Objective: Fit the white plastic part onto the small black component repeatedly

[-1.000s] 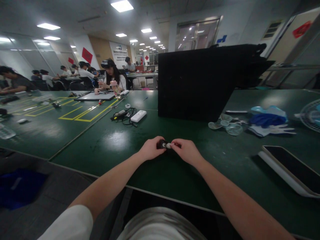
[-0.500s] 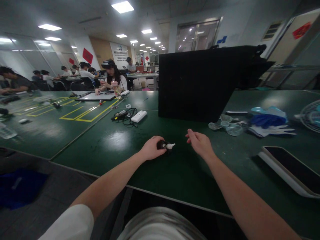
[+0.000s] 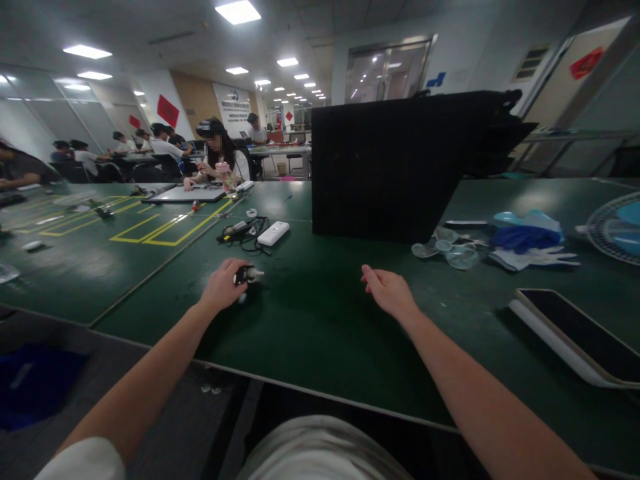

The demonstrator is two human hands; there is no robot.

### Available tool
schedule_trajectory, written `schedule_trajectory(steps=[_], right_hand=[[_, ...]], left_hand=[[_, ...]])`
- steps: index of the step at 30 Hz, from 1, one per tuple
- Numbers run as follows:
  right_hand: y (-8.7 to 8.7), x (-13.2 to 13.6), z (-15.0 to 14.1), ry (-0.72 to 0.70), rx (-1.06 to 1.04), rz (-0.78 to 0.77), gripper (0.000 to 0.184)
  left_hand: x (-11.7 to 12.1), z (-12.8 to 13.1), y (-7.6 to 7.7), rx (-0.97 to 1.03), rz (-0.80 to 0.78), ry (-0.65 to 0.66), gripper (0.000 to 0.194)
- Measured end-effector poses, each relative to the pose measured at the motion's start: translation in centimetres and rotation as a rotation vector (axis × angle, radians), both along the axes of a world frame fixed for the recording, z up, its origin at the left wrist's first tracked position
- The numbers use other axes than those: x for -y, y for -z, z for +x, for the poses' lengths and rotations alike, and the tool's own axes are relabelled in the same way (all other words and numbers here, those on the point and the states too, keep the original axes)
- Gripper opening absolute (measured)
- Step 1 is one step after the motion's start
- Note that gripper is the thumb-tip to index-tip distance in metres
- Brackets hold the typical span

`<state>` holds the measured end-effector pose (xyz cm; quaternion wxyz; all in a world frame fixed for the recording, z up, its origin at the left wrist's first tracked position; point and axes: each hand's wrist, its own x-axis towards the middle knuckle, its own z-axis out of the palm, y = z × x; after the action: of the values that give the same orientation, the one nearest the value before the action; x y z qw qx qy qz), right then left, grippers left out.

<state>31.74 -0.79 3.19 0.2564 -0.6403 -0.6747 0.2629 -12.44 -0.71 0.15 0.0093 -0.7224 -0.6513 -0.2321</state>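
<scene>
One white-tipped dark object, grasped by the left hand, has shifted toward nine o'clock, reaching seven o'clock from the white box; the right hand, released, is at the object's three o'clock.

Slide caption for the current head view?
Left hand holding a small dark object with a white tip at a green table, right hand apart.
</scene>
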Motion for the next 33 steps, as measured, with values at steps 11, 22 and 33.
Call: schedule_trajectory(steps=[11, 22, 33], right_hand=[[0.7, -0.4, -0.3, -0.036, 0.05, 0.014, 0.068], [0.3, 0.1, -0.4, -0.068, 0.019, 0.007, 0.066], [-0.5, 0.0, 0.3, 0.016, 0.062, 0.136, 0.067]], left_hand=[[0.9, -3.1, 0.3, -0.115, 0.05, -0.066, 0.053], [-3.7, 0.6, 1.8, 0.69, 0.079, -0.194, 0.046], [-1.0, 19.9, -0.2, 0.222, -0.224, 0.473, 0.05]])
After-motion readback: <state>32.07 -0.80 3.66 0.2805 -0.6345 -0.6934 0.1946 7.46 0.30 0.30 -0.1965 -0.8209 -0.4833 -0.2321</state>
